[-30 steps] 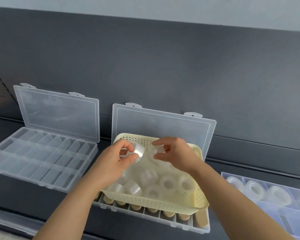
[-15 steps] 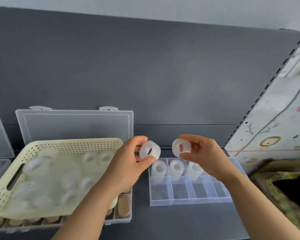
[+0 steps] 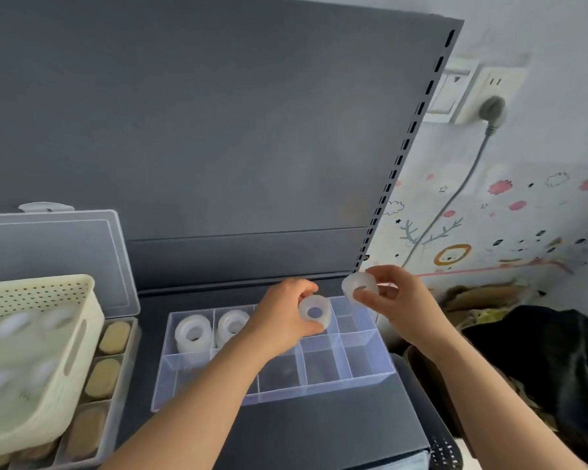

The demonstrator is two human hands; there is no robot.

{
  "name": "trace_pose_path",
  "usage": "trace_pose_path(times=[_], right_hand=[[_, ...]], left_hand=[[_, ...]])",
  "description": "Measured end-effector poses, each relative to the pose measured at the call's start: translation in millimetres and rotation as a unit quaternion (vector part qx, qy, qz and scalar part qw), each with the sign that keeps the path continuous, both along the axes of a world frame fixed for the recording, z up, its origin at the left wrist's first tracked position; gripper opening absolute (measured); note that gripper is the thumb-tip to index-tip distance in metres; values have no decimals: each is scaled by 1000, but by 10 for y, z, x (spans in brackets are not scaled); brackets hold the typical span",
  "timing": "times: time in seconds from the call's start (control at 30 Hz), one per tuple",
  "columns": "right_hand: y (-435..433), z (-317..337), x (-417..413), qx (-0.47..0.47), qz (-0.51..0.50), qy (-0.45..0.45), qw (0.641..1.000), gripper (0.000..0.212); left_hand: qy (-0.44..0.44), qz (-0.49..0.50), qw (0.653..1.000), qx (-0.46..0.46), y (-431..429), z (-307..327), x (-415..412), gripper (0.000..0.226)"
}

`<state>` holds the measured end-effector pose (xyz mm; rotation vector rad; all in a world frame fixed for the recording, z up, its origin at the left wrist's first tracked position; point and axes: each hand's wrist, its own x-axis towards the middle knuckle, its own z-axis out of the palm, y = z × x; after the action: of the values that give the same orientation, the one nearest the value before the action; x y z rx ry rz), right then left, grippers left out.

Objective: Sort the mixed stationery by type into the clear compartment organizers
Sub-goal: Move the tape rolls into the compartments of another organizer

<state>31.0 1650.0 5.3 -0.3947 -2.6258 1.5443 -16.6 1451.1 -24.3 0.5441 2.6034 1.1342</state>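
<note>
Grey shelf; left hand pinches one tape roll, right hand another.

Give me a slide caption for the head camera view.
Left hand holds one tape roll, right hand a second roll, at the clear organizer; two stored rolls show in its back row.

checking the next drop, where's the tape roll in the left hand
Head view, near centre: the tape roll is pinched in the left hand over the back row of the clear organizer, right of the two stored rolls and left of the right hand.
</note>
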Motion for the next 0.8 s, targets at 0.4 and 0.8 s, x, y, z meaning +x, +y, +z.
trace_pose_path(times=[0.4, 0.8], right_hand=[[127, -158, -106, -19, 47, -7, 999, 35], [-279, -494, -204, 156, 152, -9, 976, 46]], left_hand=[[52, -56, 993, -86, 51, -255, -168, 19], [77, 51, 988, -125, -442, -274, -167, 35]])
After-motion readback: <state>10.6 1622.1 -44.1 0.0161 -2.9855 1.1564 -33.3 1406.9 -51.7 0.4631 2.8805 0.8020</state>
